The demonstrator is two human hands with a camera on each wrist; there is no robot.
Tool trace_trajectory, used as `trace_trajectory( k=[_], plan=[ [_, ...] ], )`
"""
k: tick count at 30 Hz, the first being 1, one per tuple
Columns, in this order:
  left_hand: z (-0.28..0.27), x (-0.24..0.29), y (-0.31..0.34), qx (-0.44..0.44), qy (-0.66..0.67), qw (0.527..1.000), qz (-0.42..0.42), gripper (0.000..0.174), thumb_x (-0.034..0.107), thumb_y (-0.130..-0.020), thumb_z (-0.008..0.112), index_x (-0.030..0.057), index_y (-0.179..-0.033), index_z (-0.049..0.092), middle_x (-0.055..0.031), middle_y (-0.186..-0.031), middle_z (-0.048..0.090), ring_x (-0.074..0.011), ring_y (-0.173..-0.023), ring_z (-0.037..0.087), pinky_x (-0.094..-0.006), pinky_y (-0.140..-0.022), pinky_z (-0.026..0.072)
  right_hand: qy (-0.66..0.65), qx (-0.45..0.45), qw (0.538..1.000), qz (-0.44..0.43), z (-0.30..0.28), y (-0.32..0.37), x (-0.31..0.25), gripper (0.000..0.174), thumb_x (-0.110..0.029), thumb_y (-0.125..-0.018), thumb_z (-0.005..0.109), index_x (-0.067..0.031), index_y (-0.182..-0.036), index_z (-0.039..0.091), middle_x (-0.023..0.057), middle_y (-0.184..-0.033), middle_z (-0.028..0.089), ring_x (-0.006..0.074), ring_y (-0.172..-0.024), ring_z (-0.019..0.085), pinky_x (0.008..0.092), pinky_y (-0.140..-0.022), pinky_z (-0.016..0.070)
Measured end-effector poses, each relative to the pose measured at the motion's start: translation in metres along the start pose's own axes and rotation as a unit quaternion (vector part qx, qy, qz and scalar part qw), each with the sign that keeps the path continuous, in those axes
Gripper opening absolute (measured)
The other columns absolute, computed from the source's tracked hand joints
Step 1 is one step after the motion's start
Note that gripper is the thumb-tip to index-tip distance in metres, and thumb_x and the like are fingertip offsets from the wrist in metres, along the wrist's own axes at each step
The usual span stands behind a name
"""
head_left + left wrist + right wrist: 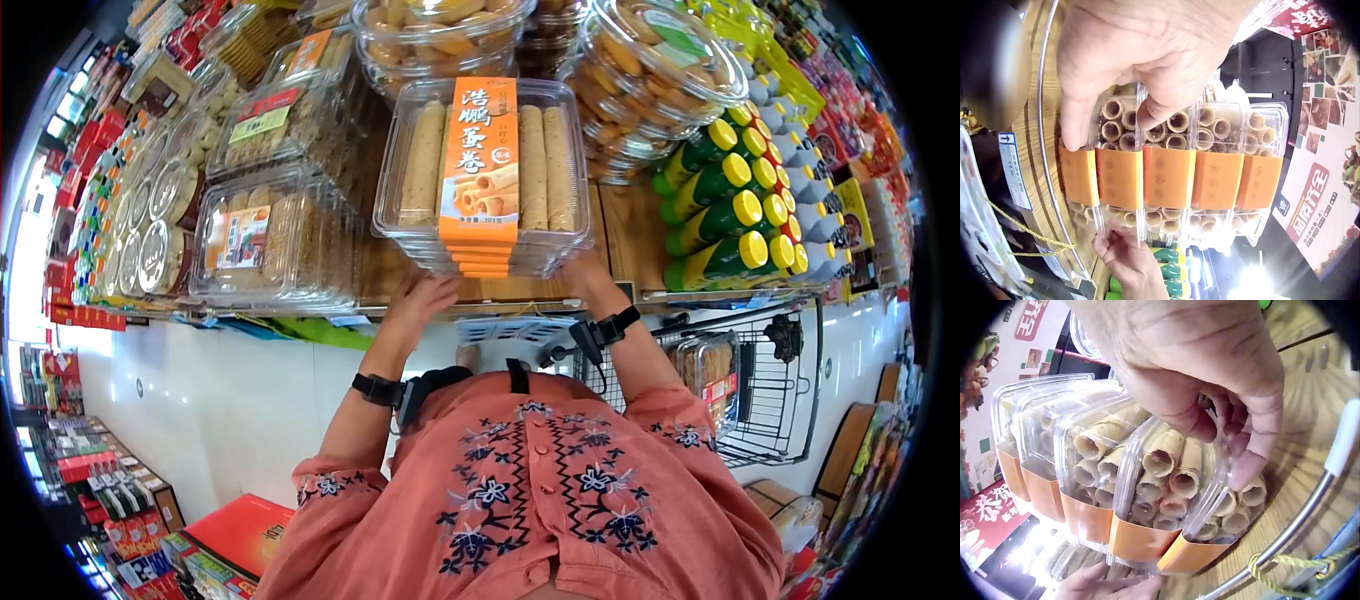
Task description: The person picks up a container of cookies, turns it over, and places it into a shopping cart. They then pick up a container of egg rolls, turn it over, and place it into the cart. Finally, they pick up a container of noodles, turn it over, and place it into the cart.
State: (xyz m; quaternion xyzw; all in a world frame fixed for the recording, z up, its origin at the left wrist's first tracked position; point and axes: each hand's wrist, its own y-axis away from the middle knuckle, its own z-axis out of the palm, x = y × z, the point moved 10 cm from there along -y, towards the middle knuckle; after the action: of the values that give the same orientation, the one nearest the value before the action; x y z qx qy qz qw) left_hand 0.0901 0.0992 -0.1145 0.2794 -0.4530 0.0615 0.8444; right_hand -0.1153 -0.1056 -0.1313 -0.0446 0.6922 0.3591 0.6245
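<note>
A stack of clear plastic boxes of egg rolls [535, 165], each wrapped in an orange paper band, stands at the front of a wooden display table. My left hand [415, 310] is at the stack's near left corner. In the left wrist view, its thumb and a long forefinger [1077, 122] span the side of a low egg roll box [1120, 125]. At the near right corner is my right hand [590, 280]. The right wrist view has its thumb and curled fingers [1250, 465] pinching the rim of a low box. Part of the right hand is hidden under the stack in the head view.
Other clear boxes of pastries [265, 240] are stacked at left, round tubs of cookies [445, 40] behind. Green bottles with yellow caps [720, 240] stand in rows at right. A metal rail [1297, 534] runs along the table's edge. A shopping cart [770, 400] holds a packaged food box.
</note>
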Motion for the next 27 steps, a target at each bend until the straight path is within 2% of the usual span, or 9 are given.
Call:
trace_trajectory(
  k=[3,5,8,12,14,18,24,26,27],
  plan=[
    [0.012,0.002,0.003,-0.006,-0.003,1.0,0.001,0.025,0.015,-0.1,0.056,-0.0032,-0.117,0.052,-0.0221,-0.126,0.059,-0.0351,-0.123,0.058,-0.0438,-0.103,0.0512,-0.031,0.013,0.999,-0.01,-0.009,-0.002,0.005,0.022,-0.01,-0.099,0.054,-0.003,-0.12,0.061,0.0096,-0.097,0.07,0.0187,-0.076,0.068,0.0349,-0.061,0.0597],
    [0.018,0.0,0.004,-0.008,0.002,1.0,0.002,0.027,0.016,-0.099,0.057,-0.0045,-0.117,0.052,-0.0224,-0.125,0.059,-0.0353,-0.124,0.058,-0.0436,-0.103,0.0514,-0.044,-0.009,0.998,-0.035,-0.013,0.0,0.0,0.024,-0.013,-0.1,0.053,-0.0033,-0.121,0.06,0.0098,-0.097,0.07,0.0187,-0.076,0.068,0.0344,-0.061,0.0592],
    [0.029,-0.002,0.003,-0.026,0.0,1.0,-0.005,0.031,0.016,-0.099,0.057,-0.006,-0.12,0.05,-0.0234,-0.127,0.058,-0.0354,-0.126,0.056,-0.0439,-0.104,0.051,-0.062,-0.029,0.998,0.016,-0.027,-0.003,0.017,0.026,-0.014,-0.102,0.05,-0.0027,-0.123,0.058,0.01,-0.098,0.069,0.0197,-0.077,0.069,0.0344,-0.061,0.0596],
    [0.039,-0.012,-0.004,-0.044,-0.015,0.999,-0.015,0.043,0.023,-0.099,0.058,-0.0069,-0.129,0.047,-0.0229,-0.131,0.054,-0.0329,-0.125,0.056,-0.0423,-0.104,0.0497,-0.026,0.009,0.999,-0.047,-0.043,0.001,0.003,0.028,-0.014,-0.101,0.048,-0.0008,-0.125,0.057,0.011,-0.102,0.069,0.0209,-0.079,0.069,0.0352,-0.063,0.0602],
    [0.041,-0.014,-0.009,-0.042,0.006,0.999,-0.011,0.039,0.019,-0.1,0.056,-0.0063,-0.128,0.046,-0.026,-0.132,0.053,-0.035,-0.127,0.055,-0.0446,-0.105,0.0494,-0.04,0.039,0.997,-0.048,-0.048,0.007,-0.003,0.028,-0.013,-0.101,0.049,0.0,-0.125,0.056,0.0115,-0.102,0.069,0.0211,-0.08,0.069,0.0353,-0.063,0.0602],
    [0.042,-0.009,-0.003,-0.047,0.013,0.999,0.008,0.038,0.017,-0.1,0.054,-0.006,-0.128,0.045,-0.028,-0.132,0.052,-0.0369,-0.128,0.054,-0.0458,-0.105,0.0492,-0.043,-0.002,0.998,-0.052,-0.045,0.001,0.004,0.028,-0.011,-0.099,0.049,-0.0002,-0.123,0.058,0.0122,-0.104,0.069,0.0214,-0.08,0.069,0.0357,-0.065,0.0609],
    [-0.004,-0.017,0.037,0.002,-0.041,0.998,-0.04,0.042,0.023,-0.102,0.052,-0.0035,-0.135,0.045,-0.0232,-0.131,0.056,-0.0355,-0.124,0.057,-0.0443,-0.102,0.0505,-0.073,0.003,0.997,-0.007,-0.054,0.011,0.026,0.023,-0.015,-0.098,0.054,0.0006,-0.115,0.059,0.0119,-0.097,0.068,0.0211,-0.079,0.068,0.034,-0.065,0.0612],
    [-0.041,-0.019,0.053,0.018,-0.046,0.997,-0.064,0.044,0.026,-0.103,0.051,-0.0031,-0.135,0.047,-0.0213,-0.128,0.059,-0.0337,-0.121,0.059,-0.0438,-0.1,0.0517,-0.076,0.012,0.997,0.028,-0.056,0.031,0.033,0.022,-0.015,-0.098,0.055,-0.0001,-0.113,0.06,0.0113,-0.097,0.067,0.0204,-0.078,0.067,0.0341,-0.065,0.0613],
    [-0.062,-0.022,0.062,0.026,-0.045,0.996,-0.073,0.044,0.028,-0.103,0.05,-0.0028,-0.136,0.048,-0.0203,-0.127,0.06,-0.0328,-0.119,0.061,-0.0436,-0.098,0.0523,-0.049,-0.017,0.998,0.029,-0.053,0.041,0.035,0.021,-0.022,-0.099,0.056,-0.0045,-0.11,0.061,0.0084,-0.092,0.067,0.0173,-0.077,0.068,0.0337,-0.066,0.061]
  ],
)
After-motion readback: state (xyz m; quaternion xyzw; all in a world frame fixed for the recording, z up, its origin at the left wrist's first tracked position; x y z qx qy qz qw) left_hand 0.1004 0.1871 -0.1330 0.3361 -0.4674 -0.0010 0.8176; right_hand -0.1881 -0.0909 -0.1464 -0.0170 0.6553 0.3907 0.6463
